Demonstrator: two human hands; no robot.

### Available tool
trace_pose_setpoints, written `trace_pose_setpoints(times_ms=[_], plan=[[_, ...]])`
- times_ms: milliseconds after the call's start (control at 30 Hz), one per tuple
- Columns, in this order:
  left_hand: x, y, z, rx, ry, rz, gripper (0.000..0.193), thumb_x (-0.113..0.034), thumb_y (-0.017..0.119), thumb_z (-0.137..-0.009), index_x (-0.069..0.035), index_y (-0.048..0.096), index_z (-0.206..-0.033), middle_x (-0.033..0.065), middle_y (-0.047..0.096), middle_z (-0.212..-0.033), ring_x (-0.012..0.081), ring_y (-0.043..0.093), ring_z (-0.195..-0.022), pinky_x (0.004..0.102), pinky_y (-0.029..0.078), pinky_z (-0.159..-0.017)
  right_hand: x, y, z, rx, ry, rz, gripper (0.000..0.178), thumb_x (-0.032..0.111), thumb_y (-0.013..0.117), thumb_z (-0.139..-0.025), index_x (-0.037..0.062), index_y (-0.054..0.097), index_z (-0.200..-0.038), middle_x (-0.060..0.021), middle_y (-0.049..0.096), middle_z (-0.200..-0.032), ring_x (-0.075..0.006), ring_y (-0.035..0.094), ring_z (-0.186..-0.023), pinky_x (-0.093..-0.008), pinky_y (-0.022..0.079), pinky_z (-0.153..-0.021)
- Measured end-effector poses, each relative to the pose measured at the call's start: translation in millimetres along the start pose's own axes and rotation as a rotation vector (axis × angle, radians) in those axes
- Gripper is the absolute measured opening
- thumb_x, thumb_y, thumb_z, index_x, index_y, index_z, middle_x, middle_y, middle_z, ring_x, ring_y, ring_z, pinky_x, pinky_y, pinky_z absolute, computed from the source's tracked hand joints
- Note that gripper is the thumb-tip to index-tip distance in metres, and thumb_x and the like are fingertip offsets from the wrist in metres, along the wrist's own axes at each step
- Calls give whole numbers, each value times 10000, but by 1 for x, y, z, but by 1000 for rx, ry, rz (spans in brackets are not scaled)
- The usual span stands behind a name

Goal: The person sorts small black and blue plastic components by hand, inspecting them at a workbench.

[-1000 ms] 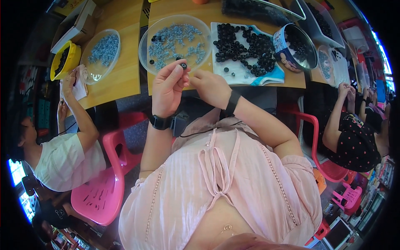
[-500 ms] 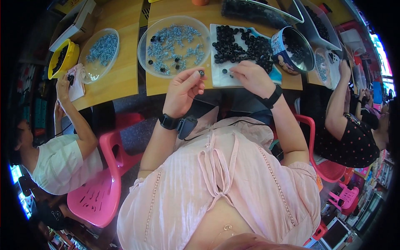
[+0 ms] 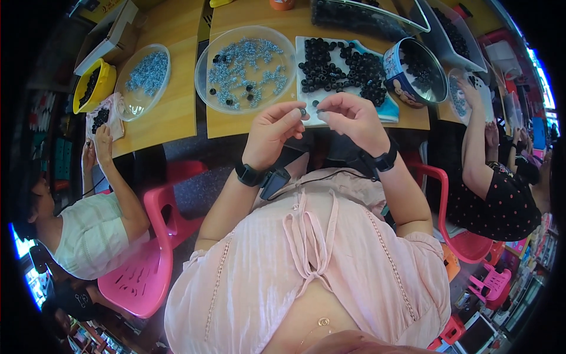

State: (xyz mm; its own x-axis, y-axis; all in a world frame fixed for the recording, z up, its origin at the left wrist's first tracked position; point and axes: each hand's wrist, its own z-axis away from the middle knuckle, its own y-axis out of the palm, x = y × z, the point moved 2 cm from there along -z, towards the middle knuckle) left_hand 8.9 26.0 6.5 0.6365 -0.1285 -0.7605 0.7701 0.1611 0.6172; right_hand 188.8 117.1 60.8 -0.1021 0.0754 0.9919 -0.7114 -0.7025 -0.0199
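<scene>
My left hand [image 3: 273, 134] pinches a small round black plastic piece [image 3: 303, 111] between thumb and fingertips, just off the table's front edge. Close beside it, my right hand [image 3: 357, 124] has thumb and forefinger pressed together on a small dark piece [image 3: 320, 111], too small to name. The two pieces are slightly apart. Beyond my hands lies a white cloth [image 3: 305, 93] covered with many loose round black pieces [image 3: 348, 66]. To its left stands a round clear tray [image 3: 203, 76] with many small blue-grey, spring-like pieces [image 3: 250, 56] and several black ones.
A round tin [image 3: 396, 74] holding black pieces stands right of the cloth, with a clear bin [image 3: 365, 20] behind. At left, a person [image 3: 88, 230] works by a yellow bowl [image 3: 109, 88] and another clear tray [image 3: 168, 65]. Another person [image 3: 495, 189] sits at right. Pink chairs [image 3: 135, 289] flank me.
My right hand has left the white cloth and come in close to my left hand, which has shifted slightly right and nearer me. The person at right has moved an arm toward the tray there.
</scene>
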Motion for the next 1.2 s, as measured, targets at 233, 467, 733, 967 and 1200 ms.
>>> trace_pose_setpoints(times_ms=[233, 467, 733, 967, 1200], plan=[[-6, 14, 3, 18, 145, -74, 243, -89, 622, -957, 12, 656, -1175, 70, 695, -940, 116, 635, -782, 242, 520, -705, -3, 17, 4, -86, -99, -183, 178, 54, 695, -903, -1, 688, -1072, -15, 683, -917, -46, 613, -789, -170, 482, -676], [-11, 21, 6, 9, 254, -157, 251, -61, 648, -935, 7, 663, -1176, 67, 691, -924, 117, 640, -785, 243, 525, -693, -13, 25, 6, -157, -189, -216, 161, 53, 698, -903, 10, 699, -1058, -4, 670, -868, -33, 571, -704, -165, 429, -584], [-23, 28, 9, 40, 400, -391, 281, 17, 678, -878, 11, 679, -1159, 75, 637, -1025, 111, 630, -812, 219, 515, -703, -13, 30, 9, -206, -259, -230, 145, 51, 697, -902, 8, 714, -1039, -11, 659, -866, -40, 554, -680, -168, 411, -570], [-23, 29, 14, 114, 482, -537, 279, 39, 650, -896, 9, 670, -1172, 84, 591, -1070, 114, 625, -838, 211, 533, -725, -16, 26, 9, -36, -119, -513, 196, 112, 674, -933, 2, 678, -1095, -29, 658, -874, -62, 576, -687, -184, 447, -575], [-13, 31, 24, 125, 489, -473, 250, 3, 670, -893, -7, 685, -1142, 45, 528, -1017, 88, 570, -811, 197, 474, -666, -24, 38, 14, 73, 85, -696, 177, 139, 652, -939, -11, 653, -1034, -42, 652, -770, -36, 551, -562, -150, 408, -475]])
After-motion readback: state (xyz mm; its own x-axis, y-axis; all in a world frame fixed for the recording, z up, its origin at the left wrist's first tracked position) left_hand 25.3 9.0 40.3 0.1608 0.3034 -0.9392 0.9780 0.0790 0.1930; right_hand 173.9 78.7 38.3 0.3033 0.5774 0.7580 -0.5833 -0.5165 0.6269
